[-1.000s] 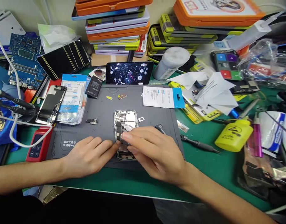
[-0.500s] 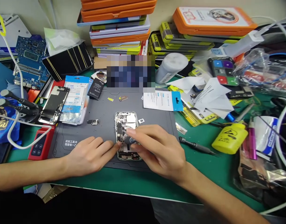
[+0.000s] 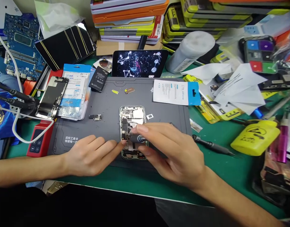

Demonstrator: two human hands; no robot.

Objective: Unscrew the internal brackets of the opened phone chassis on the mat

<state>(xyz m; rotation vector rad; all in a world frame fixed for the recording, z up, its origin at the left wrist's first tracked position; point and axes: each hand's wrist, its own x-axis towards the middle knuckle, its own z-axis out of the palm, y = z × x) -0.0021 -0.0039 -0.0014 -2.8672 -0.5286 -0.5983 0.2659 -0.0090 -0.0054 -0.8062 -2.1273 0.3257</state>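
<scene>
An opened smartphone [image 3: 133, 113] lies on the dark grey work mat [image 3: 107, 104], its inner boards and parts bare. My left hand [image 3: 90, 154] rests at its left side, fingers curled, with the index fingertip pressed on the phone's left edge; the thumb is hidden. Over the phone's middle, my right hand [image 3: 173, 148] grips a small dark screwdriver [image 3: 141, 138] with light rings, between thumb and fingers. Its tip is too small to make out among the parts. A small white SIM tray [image 3: 150, 116] lies just right of the phone, and a small metal-and-black part [image 3: 95, 117] sits left of it.
A removed phone screen [image 3: 52, 96] and a battery [image 3: 98, 78] lie at the left. A tablet [image 3: 140, 63] stands behind the mat. At right are a packet [image 3: 170, 91], another screwdriver [image 3: 213, 146] and a yellow bottle [image 3: 255, 138]. A red device [image 3: 38, 140] sits front left.
The camera view has shifted nearer and lower, so the scene appears bigger. Both hands keep their places at the phone, and the screwdriver stays in my right hand.
</scene>
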